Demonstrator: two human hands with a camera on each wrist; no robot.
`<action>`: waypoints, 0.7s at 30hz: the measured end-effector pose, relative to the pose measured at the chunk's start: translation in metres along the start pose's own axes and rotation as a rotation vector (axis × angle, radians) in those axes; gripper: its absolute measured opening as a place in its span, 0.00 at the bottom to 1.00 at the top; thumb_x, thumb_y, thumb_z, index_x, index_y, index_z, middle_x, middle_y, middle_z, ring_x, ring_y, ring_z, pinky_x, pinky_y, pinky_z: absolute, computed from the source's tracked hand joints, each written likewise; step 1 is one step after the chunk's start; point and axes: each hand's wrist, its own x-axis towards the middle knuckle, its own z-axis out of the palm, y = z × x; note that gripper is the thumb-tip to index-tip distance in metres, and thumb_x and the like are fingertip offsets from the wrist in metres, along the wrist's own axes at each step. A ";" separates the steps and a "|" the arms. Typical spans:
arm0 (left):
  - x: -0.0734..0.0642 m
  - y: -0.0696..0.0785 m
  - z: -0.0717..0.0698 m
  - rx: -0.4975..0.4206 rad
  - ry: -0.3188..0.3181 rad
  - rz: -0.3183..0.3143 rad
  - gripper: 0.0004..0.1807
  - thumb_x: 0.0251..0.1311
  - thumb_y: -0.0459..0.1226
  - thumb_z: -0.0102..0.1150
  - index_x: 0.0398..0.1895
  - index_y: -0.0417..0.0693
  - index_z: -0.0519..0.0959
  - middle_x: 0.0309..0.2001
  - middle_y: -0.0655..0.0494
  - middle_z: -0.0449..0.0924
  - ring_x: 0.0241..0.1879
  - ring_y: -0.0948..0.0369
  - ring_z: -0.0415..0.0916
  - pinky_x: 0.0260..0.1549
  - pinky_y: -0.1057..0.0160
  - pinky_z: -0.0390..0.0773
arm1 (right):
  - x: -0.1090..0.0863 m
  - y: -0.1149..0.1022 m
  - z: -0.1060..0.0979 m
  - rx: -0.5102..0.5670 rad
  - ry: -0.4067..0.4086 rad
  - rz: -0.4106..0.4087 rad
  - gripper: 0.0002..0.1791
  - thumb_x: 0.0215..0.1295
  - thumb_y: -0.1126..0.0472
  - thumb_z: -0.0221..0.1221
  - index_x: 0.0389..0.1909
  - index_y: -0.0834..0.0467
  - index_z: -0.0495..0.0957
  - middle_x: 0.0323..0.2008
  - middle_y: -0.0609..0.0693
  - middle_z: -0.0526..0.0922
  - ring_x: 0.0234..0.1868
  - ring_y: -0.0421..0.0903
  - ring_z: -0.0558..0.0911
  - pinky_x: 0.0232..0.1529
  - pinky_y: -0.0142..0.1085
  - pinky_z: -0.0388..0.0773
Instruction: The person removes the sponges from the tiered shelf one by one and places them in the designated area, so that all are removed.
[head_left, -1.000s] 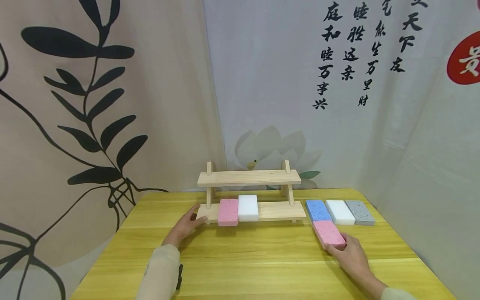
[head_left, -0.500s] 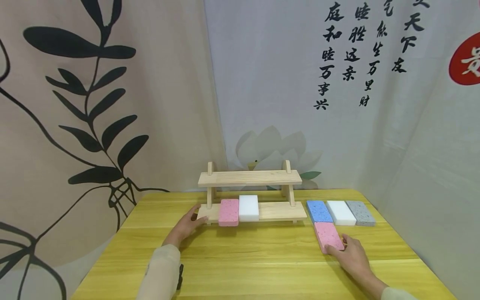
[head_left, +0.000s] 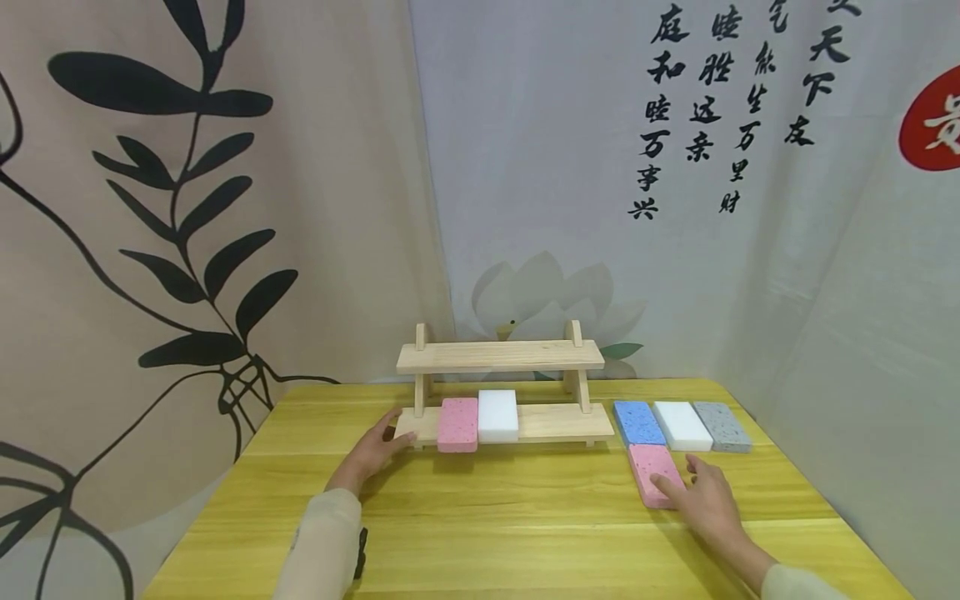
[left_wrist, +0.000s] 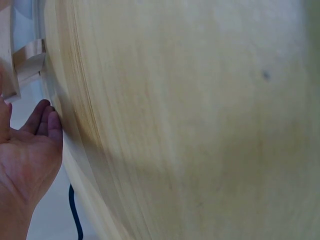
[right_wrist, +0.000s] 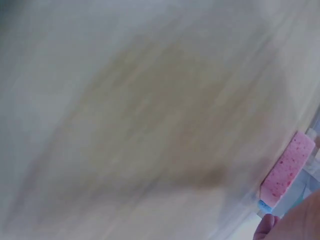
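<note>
A two-tier wooden display shelf stands at the back of the table. My left hand holds the left end of its lower board, thumb at the front edge. On that board a pink sponge and a white sponge lean side by side. At the right, another pink sponge lies flat on the table, its far end against a blue sponge. My right hand is open beside it, the thumb over its near right edge. That pink sponge also shows in the right wrist view.
Right of the blue sponge lie a white sponge and a grey sponge in a row. The yellow wood-grain table ends at a printed cloth backdrop. A dark cord hangs below the left hand in the left wrist view.
My right hand straightened the pink sponge below the blue one and then loosened its grip, fingers moving off to the right. The left hand and shelf have stayed put.
</note>
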 end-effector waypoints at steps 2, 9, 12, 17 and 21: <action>0.000 0.000 0.000 0.004 0.000 0.002 0.45 0.67 0.57 0.57 0.79 0.52 0.51 0.71 0.29 0.57 0.70 0.34 0.54 0.65 0.34 0.56 | 0.001 -0.003 -0.001 0.014 0.002 -0.005 0.54 0.63 0.38 0.63 0.66 0.83 0.57 0.60 0.82 0.64 0.60 0.75 0.68 0.59 0.63 0.68; 0.000 0.000 -0.001 -0.001 -0.005 -0.003 0.45 0.67 0.57 0.57 0.79 0.52 0.51 0.71 0.28 0.56 0.70 0.34 0.54 0.66 0.35 0.57 | 0.006 -0.015 -0.004 0.046 -0.018 0.009 0.55 0.64 0.38 0.62 0.69 0.80 0.53 0.63 0.80 0.62 0.63 0.73 0.66 0.61 0.62 0.65; 0.001 0.001 0.000 -0.001 -0.005 -0.004 0.45 0.67 0.57 0.57 0.79 0.52 0.51 0.71 0.28 0.56 0.70 0.34 0.55 0.66 0.36 0.57 | 0.008 -0.021 -0.004 0.056 -0.021 0.010 0.53 0.65 0.39 0.62 0.69 0.79 0.53 0.64 0.79 0.61 0.64 0.72 0.65 0.62 0.62 0.65; 0.002 -0.002 -0.001 0.009 -0.002 -0.009 0.45 0.67 0.57 0.57 0.79 0.52 0.50 0.71 0.29 0.58 0.69 0.34 0.56 0.65 0.35 0.57 | 0.011 -0.028 -0.001 0.082 -0.019 0.002 0.53 0.65 0.40 0.63 0.70 0.78 0.53 0.65 0.78 0.62 0.64 0.72 0.66 0.62 0.61 0.66; 0.003 -0.003 -0.001 -0.001 -0.008 -0.013 0.46 0.66 0.57 0.57 0.79 0.52 0.50 0.72 0.29 0.56 0.70 0.35 0.55 0.65 0.35 0.58 | 0.013 -0.034 0.003 0.110 -0.029 0.010 0.53 0.65 0.40 0.62 0.71 0.76 0.53 0.65 0.77 0.61 0.64 0.72 0.65 0.62 0.61 0.66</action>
